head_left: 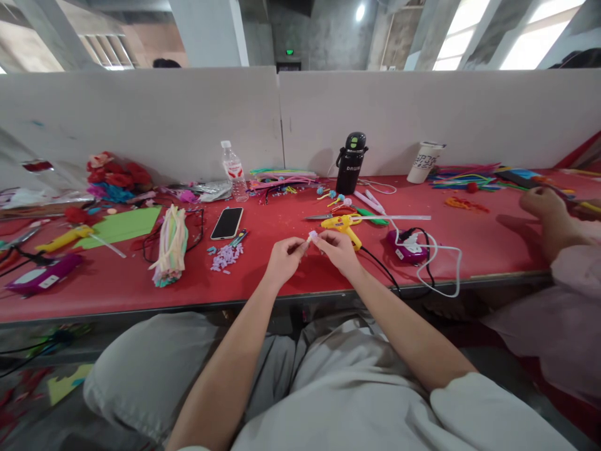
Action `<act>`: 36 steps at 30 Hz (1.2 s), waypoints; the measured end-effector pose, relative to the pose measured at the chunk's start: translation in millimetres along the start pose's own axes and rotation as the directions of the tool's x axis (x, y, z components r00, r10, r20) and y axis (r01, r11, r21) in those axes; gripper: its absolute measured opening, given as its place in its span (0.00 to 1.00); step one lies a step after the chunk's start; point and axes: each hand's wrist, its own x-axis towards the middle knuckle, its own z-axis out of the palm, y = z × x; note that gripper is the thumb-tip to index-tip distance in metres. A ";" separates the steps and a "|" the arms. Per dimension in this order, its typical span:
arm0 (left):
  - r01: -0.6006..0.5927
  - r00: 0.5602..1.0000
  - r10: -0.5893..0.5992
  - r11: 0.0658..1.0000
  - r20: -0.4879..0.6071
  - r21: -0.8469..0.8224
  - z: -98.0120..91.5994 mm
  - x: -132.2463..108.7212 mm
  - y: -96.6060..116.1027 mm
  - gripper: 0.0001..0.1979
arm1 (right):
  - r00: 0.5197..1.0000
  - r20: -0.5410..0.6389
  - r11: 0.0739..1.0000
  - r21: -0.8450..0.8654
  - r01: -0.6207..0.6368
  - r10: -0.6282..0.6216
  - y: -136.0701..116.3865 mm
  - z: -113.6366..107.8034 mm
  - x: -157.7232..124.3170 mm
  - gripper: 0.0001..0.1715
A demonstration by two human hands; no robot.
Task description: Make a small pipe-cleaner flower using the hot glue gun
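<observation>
My left hand (284,258) and my right hand (337,248) meet above the front of the red table (300,269). Both pinch a small pale craft piece (312,237) between their fingertips. A pile of small lilac pieces (226,257) lies just left of my left hand. A yellow glue gun (345,223) rests right behind my right hand, its black cord running off the table edge. A black phone (227,223) lies further left.
A bundle of pastel pipe cleaners (171,246), green paper (123,227), a water bottle (234,170), a black flask (351,163), a paper cup (424,162) and a purple power strip (409,247) stand about. Another person's hand (544,207) works at the right. White partition behind.
</observation>
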 end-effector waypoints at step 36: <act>0.047 0.999 -0.046 0.995 0.020 -0.083 -0.3 2.2 0.8 0.14 | 0.997 -0.045 0.992 0.102 0.074 -0.070 -2.3 2.1 -0.9 0.19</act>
